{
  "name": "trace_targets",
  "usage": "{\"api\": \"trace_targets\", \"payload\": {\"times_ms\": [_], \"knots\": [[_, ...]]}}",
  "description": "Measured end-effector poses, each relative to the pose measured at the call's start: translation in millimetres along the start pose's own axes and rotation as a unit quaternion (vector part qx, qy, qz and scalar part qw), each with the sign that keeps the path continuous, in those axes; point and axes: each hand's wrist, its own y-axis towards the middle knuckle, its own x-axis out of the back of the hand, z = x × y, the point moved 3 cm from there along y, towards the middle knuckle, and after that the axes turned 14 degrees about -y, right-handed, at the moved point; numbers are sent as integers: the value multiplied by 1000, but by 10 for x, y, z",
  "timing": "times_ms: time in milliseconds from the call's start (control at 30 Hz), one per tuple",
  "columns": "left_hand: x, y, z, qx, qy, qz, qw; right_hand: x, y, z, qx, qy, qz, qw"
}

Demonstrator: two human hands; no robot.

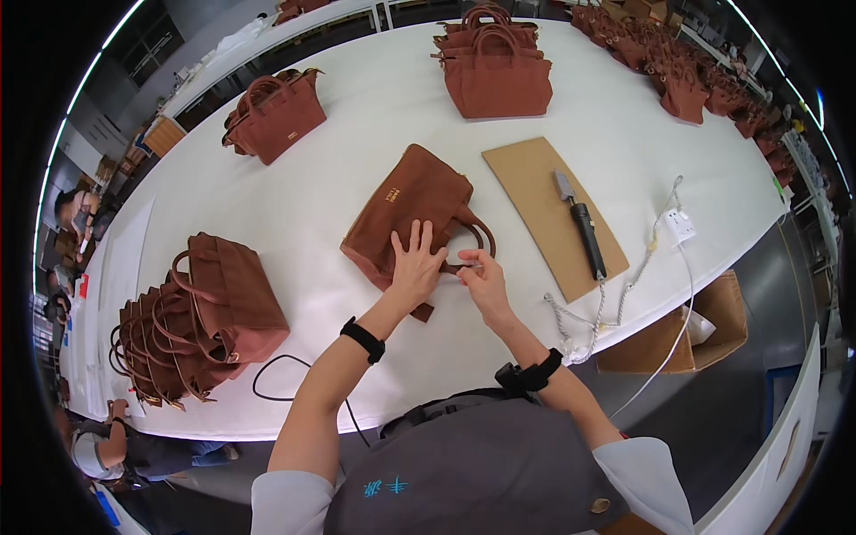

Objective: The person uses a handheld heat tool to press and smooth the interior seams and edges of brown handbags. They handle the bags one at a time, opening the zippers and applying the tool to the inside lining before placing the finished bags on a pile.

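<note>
A reddish-brown leather handbag lies on its side on the white table in front of me, its handles toward the right. My left hand rests on the bag with fingers spread over the leather, near the handle side. Close beside it, my right hand is closed in a pinch at the lower end of a handle. Whatever sits between those fingertips is too small to make out. A short brown strap end sticks out below the bag.
Right of the bag, a black-handled tool with a metal tip lies on a brown board. Its braided cord trails near a white power strip. More handbags stand at left, far left and far middle. A cardboard box sits below the table's right edge.
</note>
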Motion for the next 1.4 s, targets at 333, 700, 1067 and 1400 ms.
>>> {"api": "trace_targets", "payload": {"times_ms": [333, 700, 1067, 1400], "knots": [[922, 67, 636, 205, -527, -119, 816, 339, -145, 565, 256, -184, -57, 947], [1244, -327, 398, 200, -528, -124, 816, 22, 612, 533, 266, -493, -135, 818], [968, -243, 335, 170, -497, -199, 827, -260, 317, 683, 275, -445, -179, 833], [991, -303, 321, 139, -424, -218, 868, -112, 598, 507, 245, -555, -70, 792]]}}
